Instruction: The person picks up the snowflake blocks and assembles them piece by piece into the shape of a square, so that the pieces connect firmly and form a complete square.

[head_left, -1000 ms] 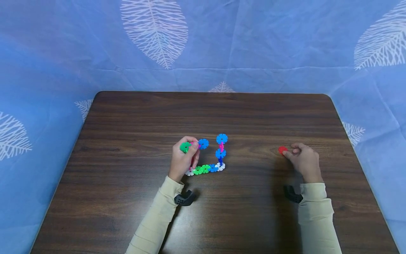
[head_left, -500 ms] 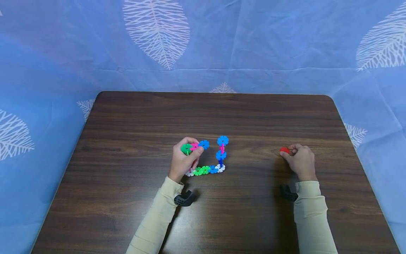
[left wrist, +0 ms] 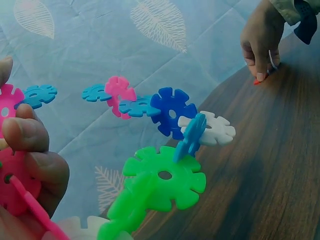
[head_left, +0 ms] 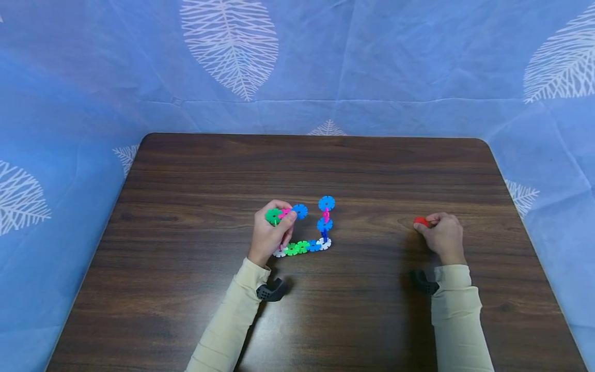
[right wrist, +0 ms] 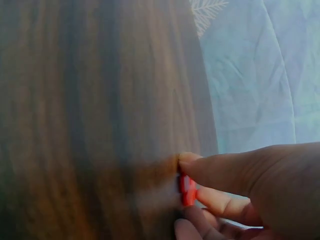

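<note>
My left hand (head_left: 269, 235) grips a linked chain of notched, flower-shaped plastic snowflake discs, thumb across it. At the hand, a green disc (head_left: 273, 216), a pink disc (left wrist: 10, 107) and a blue disc (head_left: 300, 211) form the upper end. Lower down, bright green discs (left wrist: 165, 175) lead right to a white disc (left wrist: 215, 128). From there a dark blue disc (left wrist: 173, 113), light blue discs and a pink disc (left wrist: 120, 95) continue the chain. Over to the right, my right hand (head_left: 445, 237) pinches a red disc (right wrist: 188, 190) between thumb and fingers, close above the tabletop.
The dark wood-grain table (head_left: 353, 310) has rounded far corners. Blue cloth (head_left: 395, 62) with white leaf prints hangs behind it and along both sides. A black wrist camera (head_left: 271, 291) sits at each cuff.
The red disc has tilted in my right fingers, and the right forearm has shifted slightly left. My left thumb has moved a little, showing more of the pink disc. The chain stays nearly still.
</note>
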A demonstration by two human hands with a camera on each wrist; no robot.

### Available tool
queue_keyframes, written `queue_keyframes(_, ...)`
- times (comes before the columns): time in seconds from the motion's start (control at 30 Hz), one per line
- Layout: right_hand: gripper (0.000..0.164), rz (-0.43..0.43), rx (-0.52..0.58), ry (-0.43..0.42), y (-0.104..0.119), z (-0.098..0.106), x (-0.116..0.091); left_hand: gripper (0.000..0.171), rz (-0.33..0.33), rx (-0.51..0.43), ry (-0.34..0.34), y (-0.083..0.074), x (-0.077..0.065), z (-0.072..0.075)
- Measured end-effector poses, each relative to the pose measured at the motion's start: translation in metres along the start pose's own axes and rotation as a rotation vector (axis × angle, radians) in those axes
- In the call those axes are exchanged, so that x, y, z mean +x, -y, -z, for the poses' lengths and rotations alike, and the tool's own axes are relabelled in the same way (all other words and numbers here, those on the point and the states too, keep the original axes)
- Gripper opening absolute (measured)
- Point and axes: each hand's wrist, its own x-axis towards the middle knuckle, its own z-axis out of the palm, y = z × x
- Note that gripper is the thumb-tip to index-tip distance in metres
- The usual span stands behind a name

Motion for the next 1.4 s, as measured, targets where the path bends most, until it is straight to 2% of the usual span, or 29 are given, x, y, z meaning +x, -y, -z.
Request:
queue_keyframes(0.23,0.034,-0.006,-0.039,0.088,0.003,0.007,0.001,0.015,0.006,0.017,0.0,0.002,-0.001,-0.001)
queue_keyframes(0.4,0.029,0.006,-0.004,0.078,0.002,0.007,-0.001,0.016,0.01,0.043,-0.007,0.002,-0.001,0.001)
queue_keyframes(0.5,0.027,-0.024,0.03,0.06,0.0,0.006,-0.001,0.016,0.002,0.055,-0.002,0.002,-0.001,0.001)
queue_keyframes(0.7,0.04,-0.084,0.085,0.081,-0.004,0.005,0.002,0.017,-0.004,0.044,-0.008,0.0,0.0,0.002)
queue_keyframes(0.9,0.035,-0.105,0.087,0.078,-0.004,0.007,0.001,0.019,-0.007,0.025,-0.004,0.0,0.001,0.001)
queue_keyframes(1.1,0.032,-0.053,0.131,-0.027,-0.007,0.005,-0.007,0.026,-0.007,-0.001,0.0,0.002,0.001,0.0)
queue_keyframes(1.27,0.033,-0.045,0.148,-0.055,-0.005,0.007,-0.011,0.02,-0.004,0.001,0.0,0.0,0.001,-0.002)
queue_keyframes(1.4,0.038,0.053,0.201,-0.072,0.002,0.012,-0.019,0.017,-0.01,0.01,0.0,-0.001,0.001,-0.002)
